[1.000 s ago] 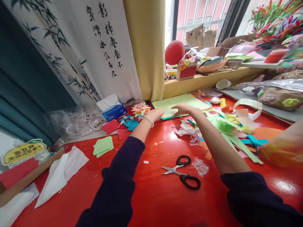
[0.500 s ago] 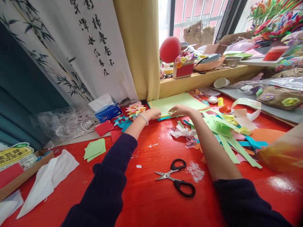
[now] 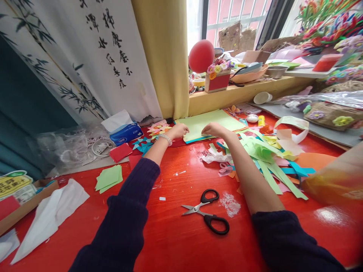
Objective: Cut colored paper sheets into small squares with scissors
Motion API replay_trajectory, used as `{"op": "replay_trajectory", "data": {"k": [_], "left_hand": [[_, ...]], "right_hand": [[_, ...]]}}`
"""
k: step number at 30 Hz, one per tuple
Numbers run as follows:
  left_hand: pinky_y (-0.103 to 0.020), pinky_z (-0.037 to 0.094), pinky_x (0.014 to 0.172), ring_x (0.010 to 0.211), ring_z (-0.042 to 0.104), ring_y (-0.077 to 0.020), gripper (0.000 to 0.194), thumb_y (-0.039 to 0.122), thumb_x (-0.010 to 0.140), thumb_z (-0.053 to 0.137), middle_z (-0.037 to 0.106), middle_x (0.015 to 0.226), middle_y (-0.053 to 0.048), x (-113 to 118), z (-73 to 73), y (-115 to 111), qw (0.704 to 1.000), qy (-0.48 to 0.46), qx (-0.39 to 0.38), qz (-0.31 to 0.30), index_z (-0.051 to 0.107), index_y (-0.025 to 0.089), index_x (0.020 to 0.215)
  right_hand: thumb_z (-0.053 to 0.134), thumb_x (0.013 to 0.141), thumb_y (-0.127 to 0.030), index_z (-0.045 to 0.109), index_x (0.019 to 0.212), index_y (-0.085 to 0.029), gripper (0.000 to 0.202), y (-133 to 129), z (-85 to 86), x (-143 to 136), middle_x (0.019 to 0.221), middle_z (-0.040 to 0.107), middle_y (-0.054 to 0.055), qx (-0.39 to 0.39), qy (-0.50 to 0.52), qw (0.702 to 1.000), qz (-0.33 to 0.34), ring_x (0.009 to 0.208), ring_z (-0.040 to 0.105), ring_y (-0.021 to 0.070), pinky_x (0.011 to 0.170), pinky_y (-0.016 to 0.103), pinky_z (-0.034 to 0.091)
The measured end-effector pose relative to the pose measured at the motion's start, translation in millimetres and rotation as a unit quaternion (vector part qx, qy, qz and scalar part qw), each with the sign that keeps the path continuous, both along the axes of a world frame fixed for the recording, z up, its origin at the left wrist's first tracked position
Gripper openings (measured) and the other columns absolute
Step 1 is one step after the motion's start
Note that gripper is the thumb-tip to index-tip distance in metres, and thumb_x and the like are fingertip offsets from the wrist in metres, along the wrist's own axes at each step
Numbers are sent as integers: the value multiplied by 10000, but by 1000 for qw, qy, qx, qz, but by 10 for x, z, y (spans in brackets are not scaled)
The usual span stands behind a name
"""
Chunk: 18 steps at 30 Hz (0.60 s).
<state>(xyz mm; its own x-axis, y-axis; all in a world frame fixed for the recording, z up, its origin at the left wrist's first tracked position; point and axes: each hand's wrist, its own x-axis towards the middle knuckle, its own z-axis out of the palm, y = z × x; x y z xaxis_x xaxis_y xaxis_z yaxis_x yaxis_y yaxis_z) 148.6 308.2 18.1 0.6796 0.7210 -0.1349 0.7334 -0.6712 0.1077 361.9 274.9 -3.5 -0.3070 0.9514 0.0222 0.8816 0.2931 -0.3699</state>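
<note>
A stack of coloured paper with a light green sheet (image 3: 219, 119) on top lies at the far side of the red table. My left hand (image 3: 178, 131), with a beaded bracelet, is at the stack's left front corner, its fingers curled together; what they hold is hidden. Over the front edge of the stack, my right hand (image 3: 214, 130) bends its fingers down and pinches at the light green paper. Black-handled scissors (image 3: 202, 209) lie partly spread between my forearms. To the left are green paper squares (image 3: 109, 178) and folded paper pieces (image 3: 143, 145).
Cut paper strips (image 3: 269, 160) are heaped right of my right forearm. A blue tissue pack (image 3: 126, 133) stands at the left, by a clear plastic bag (image 3: 68, 147). White tissue (image 3: 56, 211) lies at the left front. Crafts crowd the window sill (image 3: 235, 92).
My left hand has shifted slightly left, away from the stack's corner. The right hand's fingers have drawn closer together over the paper. The whole view has shifted a little.
</note>
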Motion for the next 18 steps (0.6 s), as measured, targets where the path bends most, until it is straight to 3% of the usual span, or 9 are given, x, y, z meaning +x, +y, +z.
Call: {"op": "replay_trajectory", "data": {"k": [10,14,18], "left_hand": [[-407,493,831,991,572,-199,314,315,875,523,557,1161,-90,-22,-106,-65,999,33,-1,-33,535,163,1150],[-404,492,834,992,571,-197,303,315,877,518,557,1163,-90,-25,-76,-134,1000,19,-13,-7,541,167,1142],[-406,495,828,986,573,-197,313,316,877,519,556,1163,-91,-13,-84,-186,997,-52,-29,53,535,162,1149]], "right_hand": [[610,709,-277,724,979,-273,293,0,-4,29,978,714,-19,-23,2,1000,-8,885,628,229,764,277,472],[587,714,-257,713,1015,-231,328,19,-12,43,1041,697,6,-39,0,999,1,925,620,229,791,272,459],[546,731,-239,698,1052,-192,358,42,-17,60,1088,682,31,-51,3,999,12,951,615,213,821,261,446]]}}
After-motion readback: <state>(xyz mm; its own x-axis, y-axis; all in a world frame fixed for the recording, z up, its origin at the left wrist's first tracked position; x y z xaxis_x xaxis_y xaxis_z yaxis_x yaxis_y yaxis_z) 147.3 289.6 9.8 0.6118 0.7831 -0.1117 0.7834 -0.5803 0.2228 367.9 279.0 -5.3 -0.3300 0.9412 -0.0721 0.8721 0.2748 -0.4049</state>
